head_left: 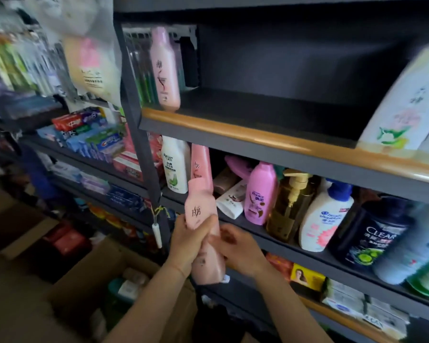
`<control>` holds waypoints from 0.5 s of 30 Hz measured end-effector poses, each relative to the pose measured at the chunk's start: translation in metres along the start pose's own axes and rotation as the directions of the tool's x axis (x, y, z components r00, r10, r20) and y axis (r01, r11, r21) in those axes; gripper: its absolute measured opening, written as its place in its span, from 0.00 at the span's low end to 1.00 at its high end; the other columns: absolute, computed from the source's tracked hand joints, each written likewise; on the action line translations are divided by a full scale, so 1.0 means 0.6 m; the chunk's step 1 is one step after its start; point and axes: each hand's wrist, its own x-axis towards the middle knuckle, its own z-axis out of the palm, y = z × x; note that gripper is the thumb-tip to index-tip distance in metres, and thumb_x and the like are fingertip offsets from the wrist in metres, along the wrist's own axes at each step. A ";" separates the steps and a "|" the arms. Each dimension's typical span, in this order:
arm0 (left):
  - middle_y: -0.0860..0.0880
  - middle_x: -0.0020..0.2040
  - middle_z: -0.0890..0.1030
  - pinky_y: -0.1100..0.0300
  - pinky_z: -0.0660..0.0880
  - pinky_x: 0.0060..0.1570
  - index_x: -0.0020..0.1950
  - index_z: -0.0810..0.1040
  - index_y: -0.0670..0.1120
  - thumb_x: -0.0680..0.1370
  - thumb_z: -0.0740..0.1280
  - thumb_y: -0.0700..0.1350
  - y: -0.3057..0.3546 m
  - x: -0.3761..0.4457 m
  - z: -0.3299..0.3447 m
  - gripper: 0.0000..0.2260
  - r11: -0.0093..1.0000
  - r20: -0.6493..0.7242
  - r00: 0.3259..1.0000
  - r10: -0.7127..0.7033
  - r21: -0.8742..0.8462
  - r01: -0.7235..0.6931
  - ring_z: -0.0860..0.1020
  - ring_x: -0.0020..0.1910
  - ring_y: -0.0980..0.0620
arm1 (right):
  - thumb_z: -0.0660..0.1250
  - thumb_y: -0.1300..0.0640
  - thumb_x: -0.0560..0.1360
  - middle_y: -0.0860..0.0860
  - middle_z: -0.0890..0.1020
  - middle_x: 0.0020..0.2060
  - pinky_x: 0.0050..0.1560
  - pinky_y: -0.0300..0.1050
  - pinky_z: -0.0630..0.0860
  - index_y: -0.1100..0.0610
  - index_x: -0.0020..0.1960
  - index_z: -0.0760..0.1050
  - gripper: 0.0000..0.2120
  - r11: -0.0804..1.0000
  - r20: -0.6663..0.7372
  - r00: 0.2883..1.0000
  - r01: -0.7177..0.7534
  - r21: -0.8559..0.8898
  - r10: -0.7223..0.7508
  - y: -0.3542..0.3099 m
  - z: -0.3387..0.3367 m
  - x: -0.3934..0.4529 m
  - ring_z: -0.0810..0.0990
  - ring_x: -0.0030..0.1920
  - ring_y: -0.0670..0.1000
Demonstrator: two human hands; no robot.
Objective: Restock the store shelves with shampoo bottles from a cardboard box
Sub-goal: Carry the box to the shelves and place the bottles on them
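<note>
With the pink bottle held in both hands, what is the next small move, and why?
Probably lift the pink bottle up to the top shelf and stand it beside the matching pink bottle there. The left hand grips it and the right hand touches its side, and that shelf has wide free space.

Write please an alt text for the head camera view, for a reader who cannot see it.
Two hands hold a pink shampoo bottle upright in front of dark store shelves: the left hand grips its middle, the right hand touches its lower part. A matching pink bottle stands on the upper shelf, and an open cardboard box sits below.
</note>
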 end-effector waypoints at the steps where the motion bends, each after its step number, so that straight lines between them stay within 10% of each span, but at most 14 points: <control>1: 0.45 0.50 0.83 0.49 0.82 0.45 0.56 0.75 0.48 0.68 0.79 0.55 0.000 0.006 -0.002 0.23 1.000 0.005 1.000 0.001 0.005 -0.001 0.83 0.47 0.47 | 0.72 0.42 0.72 0.47 0.85 0.46 0.50 0.52 0.82 0.46 0.53 0.80 0.12 1.000 0.012 1.000 0.014 -0.025 -0.014 0.002 0.001 0.006 0.84 0.48 0.47; 7: 0.48 0.49 0.80 0.61 0.73 0.37 0.57 0.74 0.48 0.71 0.77 0.43 0.006 0.054 -0.014 0.19 0.993 0.000 0.993 0.120 0.014 -0.120 0.80 0.47 0.51 | 0.64 0.53 0.80 0.50 0.82 0.49 0.47 0.38 0.76 0.53 0.63 0.78 0.13 0.966 -0.156 0.981 0.072 -0.250 -0.113 -0.008 -0.002 0.048 0.80 0.48 0.46; 15: 0.51 0.49 0.80 0.68 0.74 0.38 0.54 0.71 0.56 0.68 0.78 0.37 0.031 0.126 -0.023 0.24 0.952 0.079 0.950 0.303 0.016 -0.305 0.79 0.47 0.56 | 0.59 0.59 0.77 0.54 0.72 0.67 0.64 0.52 0.69 0.56 0.74 0.66 0.24 0.521 -0.171 0.974 -0.070 -0.851 -0.148 0.021 0.027 0.124 0.70 0.64 0.57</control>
